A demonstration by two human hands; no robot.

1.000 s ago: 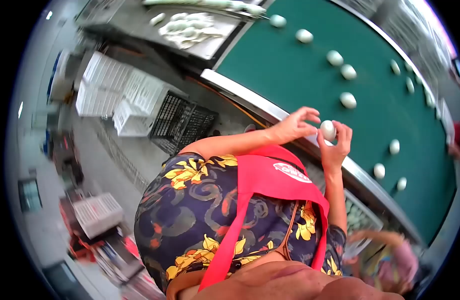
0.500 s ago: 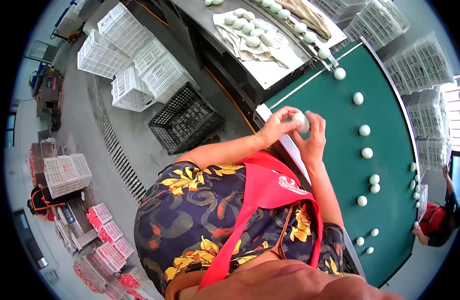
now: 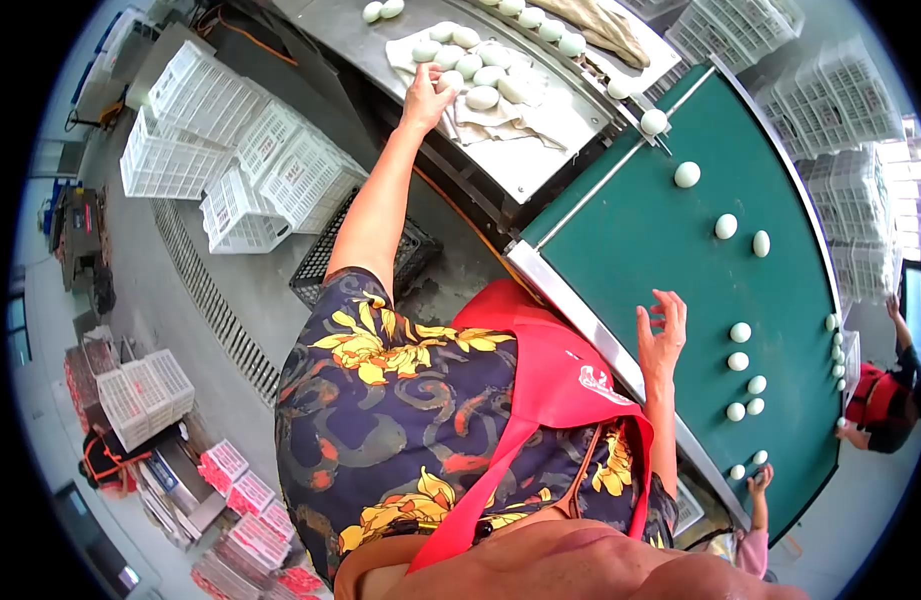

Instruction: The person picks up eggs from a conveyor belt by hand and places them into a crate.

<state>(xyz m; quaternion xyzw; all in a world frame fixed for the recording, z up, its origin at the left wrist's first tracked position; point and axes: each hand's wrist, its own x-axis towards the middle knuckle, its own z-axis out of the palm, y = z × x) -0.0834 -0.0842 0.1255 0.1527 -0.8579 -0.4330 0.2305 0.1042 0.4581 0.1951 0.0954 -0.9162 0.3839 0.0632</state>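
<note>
My left hand (image 3: 426, 98) reaches out to a cloth (image 3: 530, 128) on the metal table, its fingers closed around a pale egg (image 3: 450, 81). More pale eggs (image 3: 483, 97) lie bunched on the cloth beside that hand. My right hand (image 3: 662, 330) hovers over the near edge of a green conveyor belt (image 3: 620, 245), fingers apart and holding nothing. Several eggs are spread along the belt, the closest to my right hand being an egg (image 3: 740, 332) to its right.
A row of eggs (image 3: 551, 30) sits in a rail beside a brown cloth (image 3: 605, 32). White crates (image 3: 305, 180) and a black crate (image 3: 410, 250) stand on the floor. Another person's hand (image 3: 760, 480) is at the belt's lower end; a person in red (image 3: 873, 400) works across it.
My hands have parted from the egg they held between them. The left went to the eggs on the cloth; the right drew back lower over the belt. Another person's hand has appeared.
</note>
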